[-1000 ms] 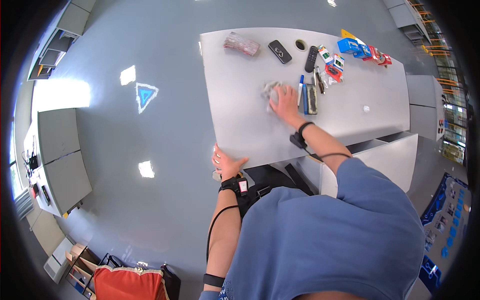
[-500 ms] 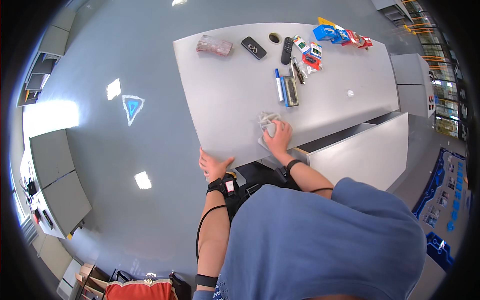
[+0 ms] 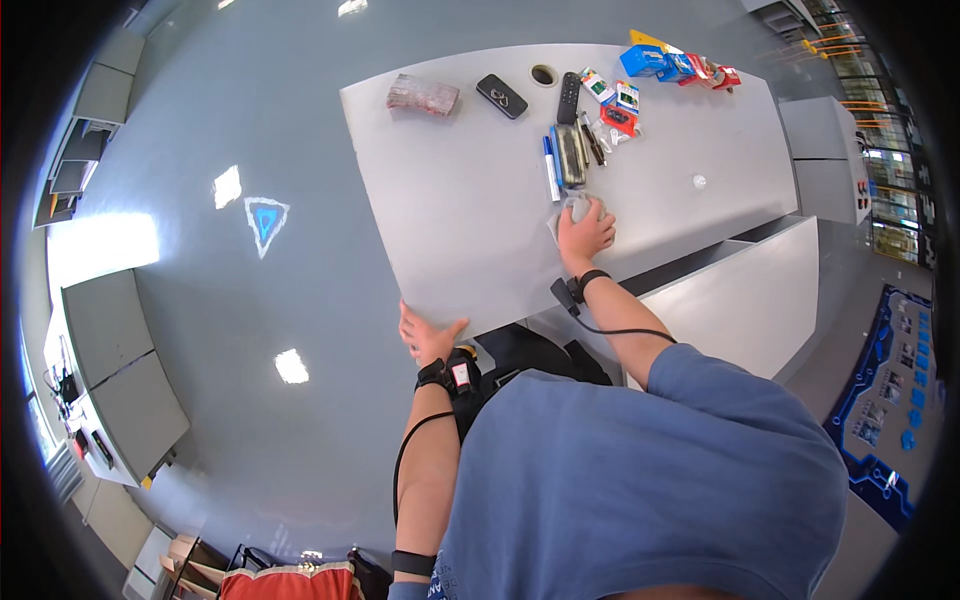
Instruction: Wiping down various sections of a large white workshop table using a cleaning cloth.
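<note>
My right hand (image 3: 588, 232) is closed around a crumpled light grey cloth (image 3: 576, 207), pressed on the white tabletop (image 3: 460, 220). Just beyond the cloth lies a block-shaped board eraser (image 3: 572, 155) with a blue edge, its near end close to the cloth. A blue-capped white marker (image 3: 551, 168) lies to the eraser's left, and dark pens (image 3: 592, 140) are at its right. My left hand (image 3: 428, 333) rests at the table's near left corner, thumb and fingers apart, holding no loose object.
Along the far side are a wrapped bundle (image 3: 423, 96), black phone (image 3: 501, 96), tape roll (image 3: 543, 75), remote (image 3: 568, 98), small packets (image 3: 612, 92) and blue and red boxes (image 3: 645, 60). A small white round item (image 3: 699, 181) lies right. An open drawer (image 3: 730, 290) juts out at the near right.
My right hand has moved the cloth away from me and to the right. The eraser has shifted farther from me, up beside the pens. My left hand has stayed at the corner.
</note>
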`<act>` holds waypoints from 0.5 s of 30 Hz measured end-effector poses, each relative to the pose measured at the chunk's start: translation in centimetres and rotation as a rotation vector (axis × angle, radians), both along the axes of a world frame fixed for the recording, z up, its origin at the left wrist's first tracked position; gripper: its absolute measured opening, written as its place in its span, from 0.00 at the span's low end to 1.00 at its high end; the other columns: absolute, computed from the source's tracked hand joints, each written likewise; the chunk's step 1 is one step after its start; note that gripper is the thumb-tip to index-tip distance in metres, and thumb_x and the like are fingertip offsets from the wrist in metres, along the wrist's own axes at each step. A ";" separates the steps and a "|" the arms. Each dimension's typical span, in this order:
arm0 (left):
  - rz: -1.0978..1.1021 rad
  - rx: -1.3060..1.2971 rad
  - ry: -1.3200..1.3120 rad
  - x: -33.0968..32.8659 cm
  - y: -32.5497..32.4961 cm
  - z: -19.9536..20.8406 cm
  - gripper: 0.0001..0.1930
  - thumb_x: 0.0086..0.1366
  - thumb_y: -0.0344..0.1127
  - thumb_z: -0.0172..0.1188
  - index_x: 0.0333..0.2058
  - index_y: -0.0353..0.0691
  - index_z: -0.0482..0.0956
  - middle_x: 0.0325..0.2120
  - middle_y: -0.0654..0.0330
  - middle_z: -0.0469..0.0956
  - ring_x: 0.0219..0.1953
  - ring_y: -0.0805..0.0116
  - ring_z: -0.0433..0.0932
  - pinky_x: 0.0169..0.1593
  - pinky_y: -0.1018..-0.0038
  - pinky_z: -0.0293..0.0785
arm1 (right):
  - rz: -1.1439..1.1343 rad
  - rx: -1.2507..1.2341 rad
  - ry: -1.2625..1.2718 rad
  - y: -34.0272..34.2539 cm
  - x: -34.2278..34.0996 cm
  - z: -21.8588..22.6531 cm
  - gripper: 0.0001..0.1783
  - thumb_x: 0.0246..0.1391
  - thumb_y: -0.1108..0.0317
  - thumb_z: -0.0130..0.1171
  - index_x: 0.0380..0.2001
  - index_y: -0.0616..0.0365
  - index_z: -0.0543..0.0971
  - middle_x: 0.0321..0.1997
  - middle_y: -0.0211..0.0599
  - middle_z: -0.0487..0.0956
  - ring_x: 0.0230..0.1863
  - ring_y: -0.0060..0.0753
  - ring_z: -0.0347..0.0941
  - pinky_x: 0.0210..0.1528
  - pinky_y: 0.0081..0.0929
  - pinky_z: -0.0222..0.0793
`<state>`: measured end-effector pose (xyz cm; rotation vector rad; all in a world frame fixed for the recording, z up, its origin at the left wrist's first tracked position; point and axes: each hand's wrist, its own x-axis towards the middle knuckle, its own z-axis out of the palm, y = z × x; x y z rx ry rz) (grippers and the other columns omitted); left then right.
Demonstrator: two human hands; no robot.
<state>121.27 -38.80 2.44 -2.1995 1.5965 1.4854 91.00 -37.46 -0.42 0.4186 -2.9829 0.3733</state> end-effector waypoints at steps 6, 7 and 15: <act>-0.003 -0.007 -0.013 -0.2 -0.1 -0.2 0.68 0.36 0.45 0.80 0.67 0.48 0.34 0.64 0.47 0.42 0.67 0.45 0.39 0.59 0.38 0.47 | 0.105 -0.030 0.083 0.2 0.0 -0.3 0.27 0.44 0.49 0.62 0.49 0.43 0.73 0.47 0.44 0.66 0.49 0.53 0.61 0.52 0.47 0.56; -0.015 -0.006 -0.013 -0.2 -0.2 0.0 0.68 0.36 0.45 0.80 0.67 0.48 0.34 0.64 0.47 0.42 0.67 0.45 0.39 0.59 0.38 0.47 | 0.145 -0.033 0.092 0.5 -0.1 -0.2 0.28 0.43 0.49 0.63 0.48 0.43 0.73 0.46 0.44 0.67 0.49 0.53 0.61 0.51 0.47 0.57; -0.014 0.004 -0.023 -0.1 -0.6 0.5 0.68 0.37 0.46 0.79 0.67 0.46 0.34 0.65 0.46 0.42 0.68 0.45 0.39 0.62 0.43 0.48 | 0.505 0.000 -0.060 5.6 11.6 1.3 0.26 0.39 0.50 0.66 0.44 0.42 0.76 0.45 0.43 0.67 0.48 0.50 0.63 0.49 0.45 0.58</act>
